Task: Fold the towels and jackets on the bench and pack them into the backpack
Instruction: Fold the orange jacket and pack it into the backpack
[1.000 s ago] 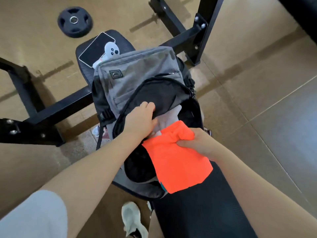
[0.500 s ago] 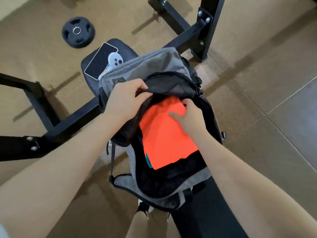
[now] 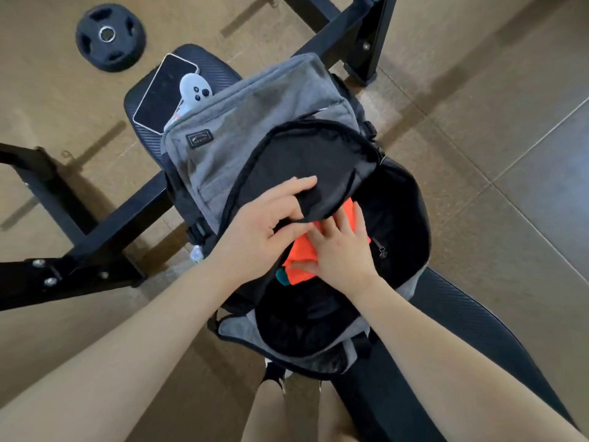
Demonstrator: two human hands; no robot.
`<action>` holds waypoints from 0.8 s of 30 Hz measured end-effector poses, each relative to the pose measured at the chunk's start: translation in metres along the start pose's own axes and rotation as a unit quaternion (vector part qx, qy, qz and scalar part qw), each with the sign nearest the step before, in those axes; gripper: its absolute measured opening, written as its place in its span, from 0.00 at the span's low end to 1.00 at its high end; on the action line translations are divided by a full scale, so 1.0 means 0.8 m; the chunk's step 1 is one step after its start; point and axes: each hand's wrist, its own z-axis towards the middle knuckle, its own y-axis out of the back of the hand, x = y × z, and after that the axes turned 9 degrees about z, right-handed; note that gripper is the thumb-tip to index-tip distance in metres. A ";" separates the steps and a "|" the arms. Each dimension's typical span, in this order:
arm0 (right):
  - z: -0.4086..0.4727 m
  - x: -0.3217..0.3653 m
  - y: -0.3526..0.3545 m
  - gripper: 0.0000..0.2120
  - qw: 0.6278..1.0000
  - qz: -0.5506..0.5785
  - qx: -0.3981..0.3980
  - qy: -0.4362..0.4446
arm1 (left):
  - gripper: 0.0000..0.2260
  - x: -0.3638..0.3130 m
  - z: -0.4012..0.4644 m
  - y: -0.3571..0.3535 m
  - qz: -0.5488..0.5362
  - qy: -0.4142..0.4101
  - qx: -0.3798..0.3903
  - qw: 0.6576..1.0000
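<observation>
I hold the backpack (image 3: 255, 135) open on the counter (image 3: 471, 333) so the main pocket stays wide. My left hand (image 3: 271, 224) grips the black flap (image 3: 306, 167), fingers curled on its edge, and lifts it away from the opening; without this the flap would fall over the pocket. My right hand (image 3: 342, 250) lies flat, fingers straight, and presses the folded orange cloth (image 3: 302, 253) down inside the pocket. It holds nothing; it only pushes. The cloth is mostly inside, partly under the flap, and a small teal piece (image 3: 282, 276) shows at its near edge. I judge this item is almost packed, and the flat hand keeps the fold from opening. Behind the backpack a phone (image 3: 161, 90) and a white controller (image 3: 194, 90) lie on the counter end. A weight plate (image 3: 110, 36) lies on the floor.
</observation>
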 end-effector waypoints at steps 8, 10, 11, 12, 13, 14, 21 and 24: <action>-0.013 0.013 0.006 0.47 0.993 0.035 0.047 -0.100 | 0.08 0.037 0.011 -0.011 0.015 0.081 -0.018 0.996; -0.035 0.009 0.017 0.50 0.985 0.048 0.069 -0.148 | 0.07 0.035 0.008 -0.024 0.015 0.093 -0.001 0.996; -0.044 0.008 0.025 0.51 0.981 0.060 0.080 -0.169 | 0.05 0.035 0.005 -0.030 0.035 0.093 0.026 0.995; -0.053 0.008 0.033 0.50 0.977 0.072 0.090 -0.182 | 0.08 0.035 0.001 -0.035 0.089 0.083 0.075 0.990; -0.061 0.008 0.042 0.49 0.975 0.077 0.098 -0.183 | 0.16 0.037 -0.004 -0.040 0.171 0.061 0.140 0.973; -0.069 0.010 0.051 0.48 0.975 0.076 0.105 -0.178 | 0.23 0.038 -0.009 -0.043 0.256 0.031 0.201 0.945; -0.109 0.045 0.133 0.35 0.963 0.110 0.098 -0.227 | 0.31 -0.021 -0.009 -0.004 0.430 0.006 0.306 0.849; -0.149 0.061 0.170 0.32 0.943 0.151 0.056 -0.292 | 0.25 -0.071 -0.019 0.004 0.390 -0.061 0.272 0.878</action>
